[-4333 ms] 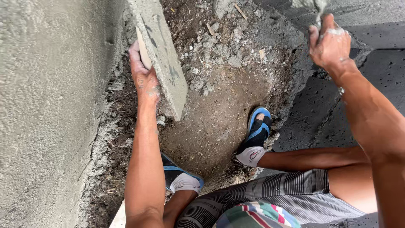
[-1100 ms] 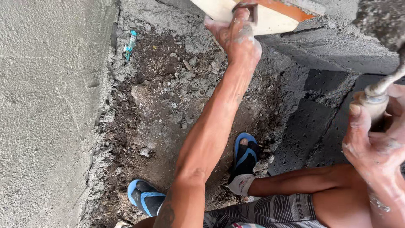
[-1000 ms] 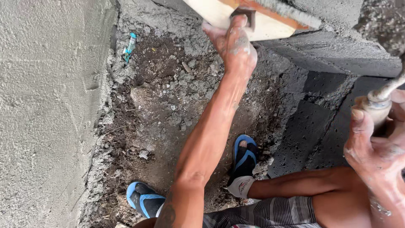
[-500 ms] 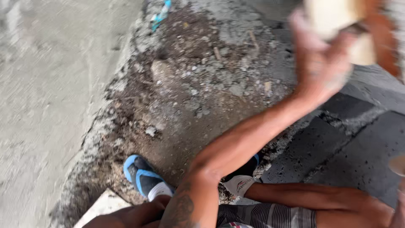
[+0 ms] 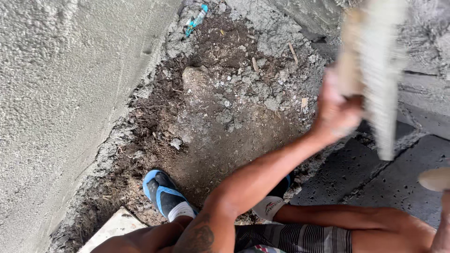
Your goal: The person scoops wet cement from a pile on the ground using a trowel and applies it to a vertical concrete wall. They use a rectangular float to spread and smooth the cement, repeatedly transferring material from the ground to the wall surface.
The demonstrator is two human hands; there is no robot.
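Observation:
My left hand is raised at the upper right, gripping a flat wooden plastering board that is blurred by motion and smeared with grey mortar. It sits in front of the grey block wall. My left arm crosses the view from the bottom centre. Only a sliver of my right hand shows at the right edge, with the pale rounded end of a tool handle just above it; the rest of the tool is out of view.
A rough plastered wall fills the left side. Between the walls lies dirt with rubble and a stone. My feet in blue sandals stand on the dirt. A pale slab lies at the bottom left, a teal scrap at the top.
The view has swung downward and left. My left hand with the board has dropped from the top of the block wall and tilted the board on edge. My right hand has slid towards the right edge.

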